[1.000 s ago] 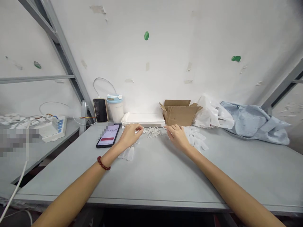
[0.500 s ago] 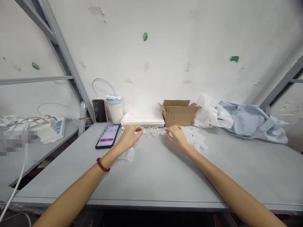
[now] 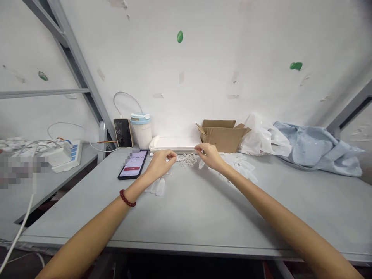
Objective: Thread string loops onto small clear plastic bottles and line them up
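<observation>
My left hand point(image 3: 161, 162), below it a red beaded bracelet on the wrist, is pinched at the left edge of a small heap of white string loops point(image 3: 188, 160). What its fingertips hold is too small to make out. My right hand point(image 3: 211, 155) hovers at the heap's right side, thumb and forefinger together; I cannot make out anything between them. Beside and behind this hand lie translucent plastic pieces point(image 3: 243, 169). A few similar clear pieces point(image 3: 159, 187) rest on the table below my left hand.
Along the wall stand a phone point(image 3: 123, 133), a blue-lidded cup point(image 3: 142, 130), a white stack point(image 3: 176, 143), an open cardboard box point(image 3: 225, 139), a white plastic bag point(image 3: 261, 135) and light-blue cloth point(image 3: 316, 149). A phone showing a timer point(image 3: 132, 166) lies left. A power strip point(image 3: 71, 157) sits on the adjoining table.
My right hand has moved left and slightly up, away from the clear pieces toward the string loops. My left hand stays nearly in place. The view has shifted a little.
</observation>
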The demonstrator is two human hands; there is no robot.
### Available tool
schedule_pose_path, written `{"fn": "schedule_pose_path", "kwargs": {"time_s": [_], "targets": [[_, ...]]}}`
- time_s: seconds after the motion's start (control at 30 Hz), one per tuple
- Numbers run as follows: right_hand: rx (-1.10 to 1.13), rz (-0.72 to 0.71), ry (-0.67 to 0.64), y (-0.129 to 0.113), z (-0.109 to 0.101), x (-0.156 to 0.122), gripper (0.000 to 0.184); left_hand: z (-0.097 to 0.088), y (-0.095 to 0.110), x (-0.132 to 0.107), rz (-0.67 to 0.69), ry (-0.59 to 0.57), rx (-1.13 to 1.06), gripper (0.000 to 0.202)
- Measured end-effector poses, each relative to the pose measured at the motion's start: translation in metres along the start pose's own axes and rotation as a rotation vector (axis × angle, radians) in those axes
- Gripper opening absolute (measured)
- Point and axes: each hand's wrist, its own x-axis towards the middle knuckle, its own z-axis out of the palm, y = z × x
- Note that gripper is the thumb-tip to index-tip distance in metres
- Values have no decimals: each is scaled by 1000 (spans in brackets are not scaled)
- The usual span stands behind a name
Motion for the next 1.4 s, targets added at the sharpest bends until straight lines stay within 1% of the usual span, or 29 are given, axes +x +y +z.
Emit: {"fn": "schedule_pose_path", "kwargs": {"time_s": [0.07,0.13,0.27,0.37,0.47,0.53,0.6,0.63,0.7,0.77,0.83,0.93,1.0,1.07,1.13,1.3,1.4], "targets": [[13,-46,-129,0,5,9,22,0,0,0,-12,8,1,17],[-33,-70,-195,3,5,8,26,0,0,0,-15,10,10,17],[-196,-81,-275,13,-2,-13,39,-1,0,1,-40,13,30,16],[-261,-117,-344,15,-2,-26,39,-3,0,1,-76,10,26,15],[-369,-175,-362,13,3,-28,31,-4,2,0,-118,8,21,14],[-456,-240,-349,9,4,-26,26,-4,5,-1,-130,17,13,13],[-492,-282,-320,4,1,-25,22,-4,9,-3,-123,30,-3,12],[-470,-280,-296,0,-1,-25,20,-4,10,-4,-117,37,-13,11],[-318,-229,-230,-11,-8,-28,15,-4,11,-5,-89,43,-35,11],[-31,-142,-156,-25,-12,-35,13,-4,13,-6,-53,36,-66,11],[259,-30,-120,-40,-13,-44,12,-4,15,-7,-27,26,-98,11],[526,134,-188,-57,-11,-54,13,-3,21,-12,-15,17,-131,11],[643,208,-278,-62,-11,-56,15,-1,26,-16,1,15,-151,11],[730,226,-355,-62,-12,-57,17,2,30,-20,24,15,-171,12],[774,218,-387,-60,-14,-56,19,4,32,-24,43,15,-196,12],[739,238,-364,-57,-19,-57,19,8,34,-25,61,24,-276,13],[715,206,-356,-57,-19,-57,17,7,35,-25,82,6,-264,14]]}}
